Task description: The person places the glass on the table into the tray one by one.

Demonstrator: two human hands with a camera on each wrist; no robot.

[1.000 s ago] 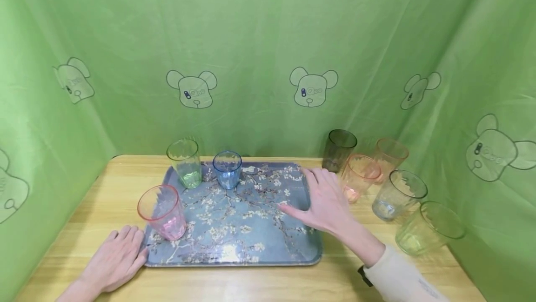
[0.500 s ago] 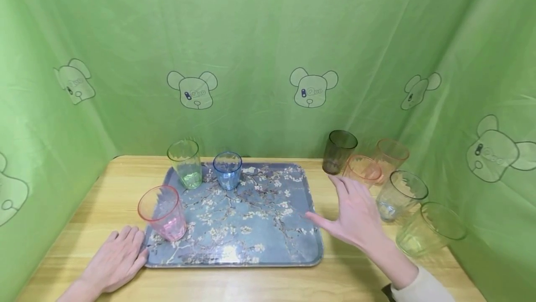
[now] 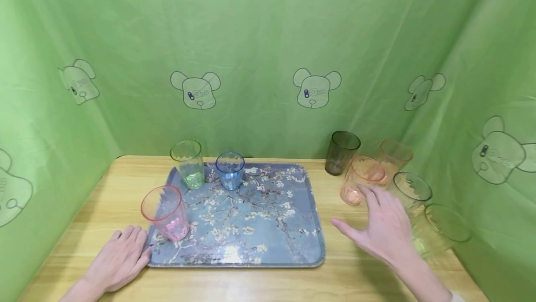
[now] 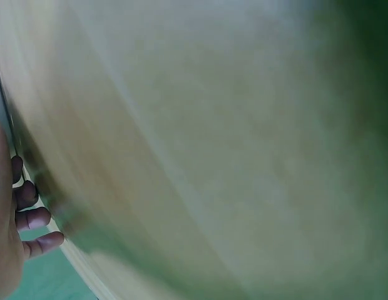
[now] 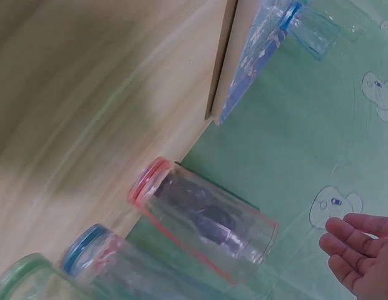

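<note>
My left hand (image 3: pixel 119 258) lies flat on the table, fingers at the left front corner of a blue blossom-patterned tray (image 3: pixel 259 232). On that tray stand a pink tumbler (image 3: pixel 169 220), a green tumbler (image 3: pixel 188 167) and a small blue tumbler (image 3: pixel 230 174). Right of the tray my right hand (image 3: pixel 385 225) hovers with thumb and fingers spread, holding nothing. Its fingertips are nearest an orange tumbler (image 3: pixel 353 192), which they partly overlap in the head view. A grey-rimmed tumbler (image 3: pixel 412 189) and a light green tumbler (image 3: pixel 445 227) are partly hidden behind this hand.
A dark smoky tumbler (image 3: pixel 341 155) and another orange-rimmed tumbler (image 3: pixel 395 155) stand at the back right. The wooden table (image 3: pixel 234 285) is enclosed by a green curtain (image 3: pixel 251 36) with bear-head prints. The tumblers on the right stand close together.
My right hand has moved from over the tray's right edge rightward and toward me, to the tumblers on the right. The left hand and the tumblers have stayed put.
</note>
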